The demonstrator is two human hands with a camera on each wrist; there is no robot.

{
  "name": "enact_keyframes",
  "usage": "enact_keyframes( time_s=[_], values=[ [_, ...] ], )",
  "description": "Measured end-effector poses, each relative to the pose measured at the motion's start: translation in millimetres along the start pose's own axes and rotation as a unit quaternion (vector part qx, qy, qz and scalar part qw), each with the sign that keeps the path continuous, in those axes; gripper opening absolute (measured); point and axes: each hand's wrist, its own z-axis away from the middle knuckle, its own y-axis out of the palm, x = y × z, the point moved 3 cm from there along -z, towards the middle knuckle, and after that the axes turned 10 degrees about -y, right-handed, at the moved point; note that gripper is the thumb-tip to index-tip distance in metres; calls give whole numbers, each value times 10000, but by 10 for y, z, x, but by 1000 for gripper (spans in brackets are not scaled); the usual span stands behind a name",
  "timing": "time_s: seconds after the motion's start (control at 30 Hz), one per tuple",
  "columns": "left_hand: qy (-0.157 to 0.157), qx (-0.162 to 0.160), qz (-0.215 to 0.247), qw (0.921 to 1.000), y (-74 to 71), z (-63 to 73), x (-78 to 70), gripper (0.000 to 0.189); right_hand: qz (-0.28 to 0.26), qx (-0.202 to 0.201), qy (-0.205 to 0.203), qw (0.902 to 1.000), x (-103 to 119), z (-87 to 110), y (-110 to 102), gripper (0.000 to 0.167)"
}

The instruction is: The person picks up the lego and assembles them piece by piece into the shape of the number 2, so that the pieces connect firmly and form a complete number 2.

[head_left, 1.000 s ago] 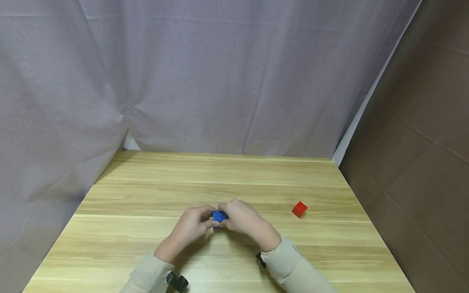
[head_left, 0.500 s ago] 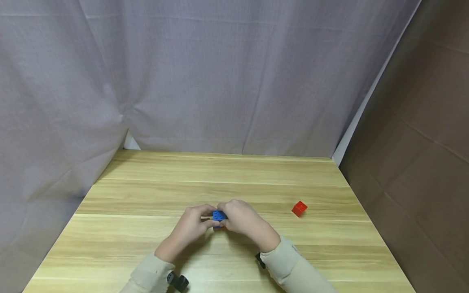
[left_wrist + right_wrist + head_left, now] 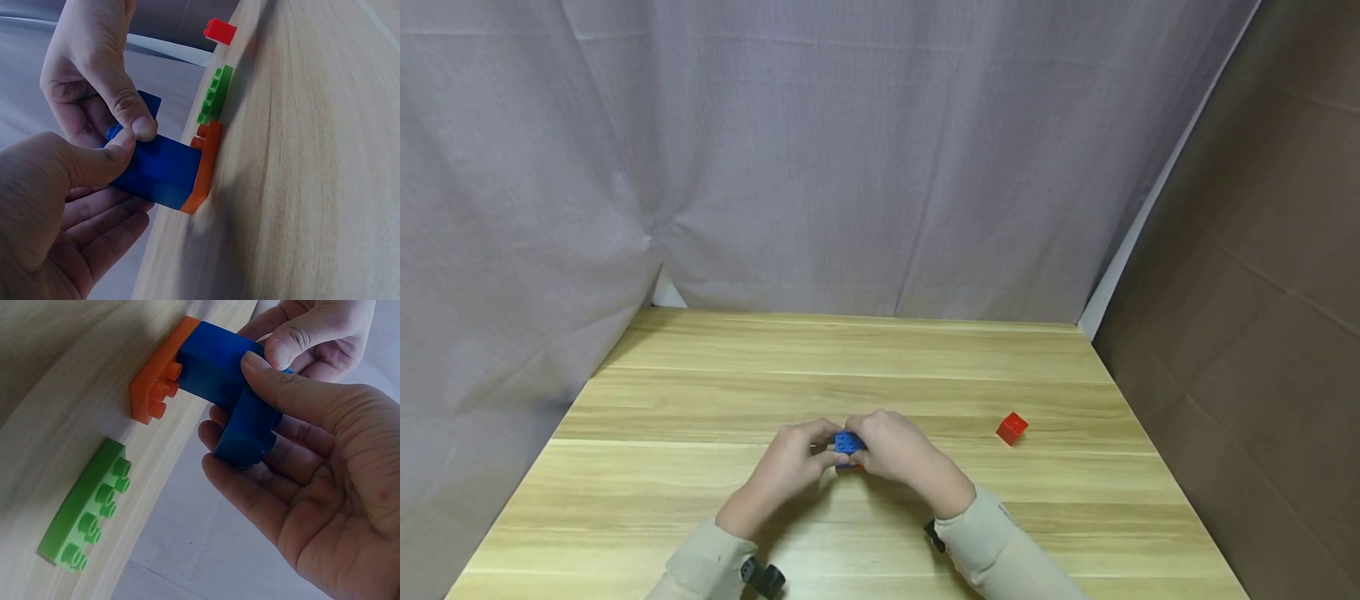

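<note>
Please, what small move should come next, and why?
Perhaps press the upper blue block down: the right hand holds it jutting sideways atop the lower blue block, which stands on the orange brick, and whether it is fully seated is unclear.

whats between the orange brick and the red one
The green brick lies on the table between the orange brick and the red brick, as the left wrist view shows; the head view hides it.

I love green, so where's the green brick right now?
In the left wrist view, the green brick lies on the table, above centre, between the orange brick and the red block. The right wrist view shows it at lower left.
</note>
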Motion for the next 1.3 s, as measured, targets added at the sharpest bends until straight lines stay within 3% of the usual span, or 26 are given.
enact_keyframes(
  time_s=[0.5, 0.9, 1.1, 1.3],
  values=[
    [43, -25, -57, 10000, 6, -5, 0, 26, -105, -59, -45, 9999, -40, 34, 42, 18],
    [169, -94, -141, 9997, 0, -25, -8, 27, -319, -115, -339, 9989, -118, 77, 55, 26],
    [129, -92, -214, 9996, 10, -37, -1, 26, -469, -189, -479, 9976, -178, 119, 29, 23],
    [-22, -59, -217, 9997, 3, -20, 1, 28, -705, -110, -362, 9968, -245, 217, -40, 23]
  ],
)
